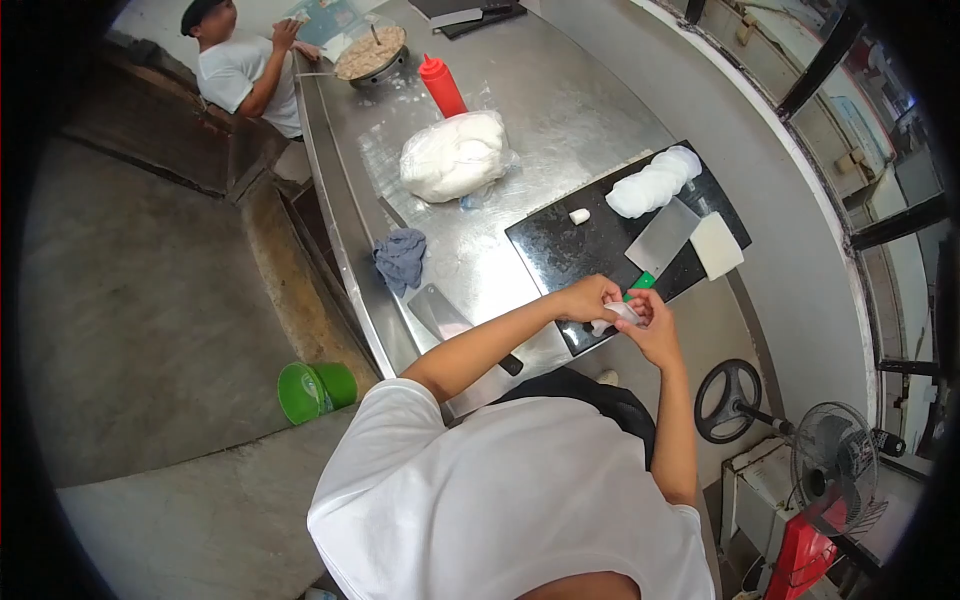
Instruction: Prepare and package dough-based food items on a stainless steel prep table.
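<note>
My left hand and my right hand meet over the near edge of a black board. Between them they pinch a thin, white dough wrapper by its edges. Just beyond my fingers lies a cleaver's green handle, its broad blade flat on the board. A row of overlapping round white dough wrappers rests at the board's far side. One small dough piece sits apart from it. Right of the blade is a flat white slab or folded cloth; which one, I cannot tell.
On the steel table are bagged white dough, a red squeeze bottle, a grey cloth and a black-handled cleaver. A co-worker stands beside a pan of filling. A fan stands at right.
</note>
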Motion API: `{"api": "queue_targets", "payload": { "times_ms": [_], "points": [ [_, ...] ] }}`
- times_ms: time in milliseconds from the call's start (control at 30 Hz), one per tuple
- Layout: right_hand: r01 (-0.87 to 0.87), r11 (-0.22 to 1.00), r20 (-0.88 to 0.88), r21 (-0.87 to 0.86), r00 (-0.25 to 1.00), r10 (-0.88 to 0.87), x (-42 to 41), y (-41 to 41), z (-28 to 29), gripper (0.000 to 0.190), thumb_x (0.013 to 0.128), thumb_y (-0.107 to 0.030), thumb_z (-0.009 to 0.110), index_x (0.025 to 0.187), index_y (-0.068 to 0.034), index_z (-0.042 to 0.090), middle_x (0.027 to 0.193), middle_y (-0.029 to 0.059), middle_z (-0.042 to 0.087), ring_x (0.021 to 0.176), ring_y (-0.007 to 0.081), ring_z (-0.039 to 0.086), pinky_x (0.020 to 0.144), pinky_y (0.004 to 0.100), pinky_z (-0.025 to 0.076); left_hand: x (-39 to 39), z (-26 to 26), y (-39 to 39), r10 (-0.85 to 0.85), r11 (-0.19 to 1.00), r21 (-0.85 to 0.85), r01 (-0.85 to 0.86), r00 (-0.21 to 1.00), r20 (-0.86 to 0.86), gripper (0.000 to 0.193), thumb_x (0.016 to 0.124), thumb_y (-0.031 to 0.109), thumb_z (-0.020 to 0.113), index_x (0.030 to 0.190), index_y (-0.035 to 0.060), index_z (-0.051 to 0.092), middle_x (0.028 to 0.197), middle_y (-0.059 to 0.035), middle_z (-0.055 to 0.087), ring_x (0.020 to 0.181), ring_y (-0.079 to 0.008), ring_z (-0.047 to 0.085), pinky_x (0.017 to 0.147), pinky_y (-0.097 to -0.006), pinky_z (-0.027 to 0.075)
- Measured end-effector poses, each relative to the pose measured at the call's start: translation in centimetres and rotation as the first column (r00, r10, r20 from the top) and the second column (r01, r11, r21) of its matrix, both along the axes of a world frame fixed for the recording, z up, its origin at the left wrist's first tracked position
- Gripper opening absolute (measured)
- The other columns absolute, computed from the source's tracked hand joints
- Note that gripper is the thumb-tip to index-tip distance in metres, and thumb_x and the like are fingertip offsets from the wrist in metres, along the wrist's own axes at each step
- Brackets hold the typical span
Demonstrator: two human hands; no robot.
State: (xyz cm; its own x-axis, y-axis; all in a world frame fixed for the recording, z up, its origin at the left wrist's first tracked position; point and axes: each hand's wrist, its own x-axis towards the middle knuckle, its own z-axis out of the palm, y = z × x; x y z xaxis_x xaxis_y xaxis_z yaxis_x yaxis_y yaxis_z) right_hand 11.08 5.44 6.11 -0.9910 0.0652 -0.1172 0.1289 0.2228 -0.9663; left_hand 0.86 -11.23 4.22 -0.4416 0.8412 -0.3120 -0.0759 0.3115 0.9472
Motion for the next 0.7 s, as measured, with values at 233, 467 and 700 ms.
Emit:
{"api": "queue_targets", "payload": {
  "times_ms": [233, 467, 700],
  "points": [
    [0.003, 0.973, 0.044, -0.232, 0.999, 0.007, -0.4, 1.1, -1.2, 0.025, 0.085, 0.006, 0.056, 0.110, 0.003, 0.053, 0.085, 0.0032, 0.058, 0.075, 0.0082, 0.055, 0.068, 0.0214, 0.046, -0.4, -1.8, -1.0, 0.045, 0.997, 0.050, -0.053, 0.988, 0.148, 0.018, 0.075, 0.012, 0.073, 0.086, 0.0003, 0.064, 0.076, -0.0042, 0.064, 0.069, -0.0096, 0.058, 0.062, -0.0249, 0.047],
    [0.311, 0.904, 0.118, -0.293, 0.950, -0.289, -0.4, 2.6, -2.0, 0.022, 0.093, -0.010, 0.048, 0.112, 0.001, 0.051, 0.097, 0.0090, 0.061, 0.083, 0.0122, 0.060, 0.068, 0.0231, 0.049, -1.5, -2.9, 0.0, 0.107, 0.978, 0.143, -0.152, 0.954, 0.280, 0.013, 0.088, 0.016, 0.062, 0.090, 0.0027, 0.062, 0.082, -0.0001, 0.062, 0.078, -0.0063, 0.056, 0.068, -0.0231, 0.045],
    [0.480, 0.832, 0.299, -0.279, 0.866, -0.400, 3.5, 4.5, -3.1, 0.029, 0.094, -0.019, 0.049, 0.117, -0.002, 0.048, 0.106, 0.0105, 0.062, 0.089, 0.0170, 0.062, 0.074, 0.0286, 0.050, -9.5, -2.0, 4.4, 0.203, 0.969, 0.112, -0.220, 0.968, 0.149, 0.024, 0.079, 0.002, 0.066, 0.102, 0.0039, 0.057, 0.090, -0.0064, 0.065, 0.081, -0.0148, 0.064, 0.065, -0.0297, 0.054]
  ]
}}
